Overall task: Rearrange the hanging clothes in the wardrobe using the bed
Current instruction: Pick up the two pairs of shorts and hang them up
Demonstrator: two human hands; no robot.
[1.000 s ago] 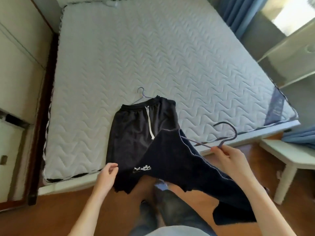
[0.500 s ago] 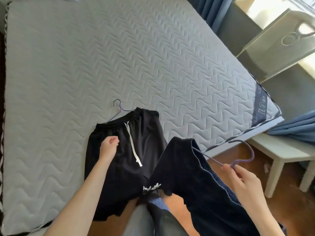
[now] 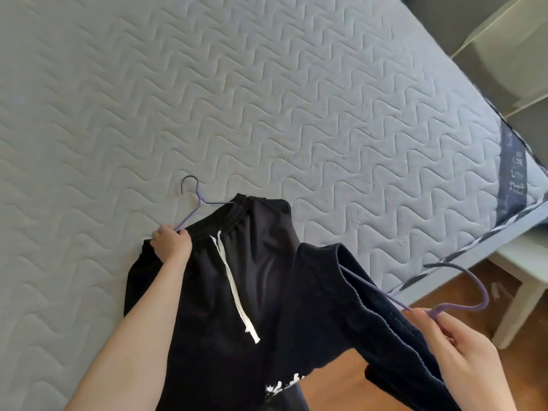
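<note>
item 1: bed [image 3: 267,99], grey quilted mattress with a wave pattern and a dark label [image 3: 513,173] at its right corner.

item 2: black shorts [image 3: 261,262], lying flat near the front edge of the bed, elastic waistband pointing away, white drawstring [image 3: 234,280] running down the front.

item 3: first hanger [image 3: 192,200], thin and purple, inside the waistband of the shorts, its hook resting on the mattress.

item 4: left hand [image 3: 172,243], fingers curled round the lower arm of the first hanger at the left corner of the waistband.

item 5: navy garment [image 3: 341,298], hung on the second hanger [image 3: 462,304], raised off the bed and overlapping the right side of the shorts.

item 6: right hand [image 3: 465,354], fingers pinching the neck of the second hanger just below the hook, out over the wooden floor [image 3: 439,292].

item 7: white stool [image 3: 527,262], beside the bed corner.
</note>
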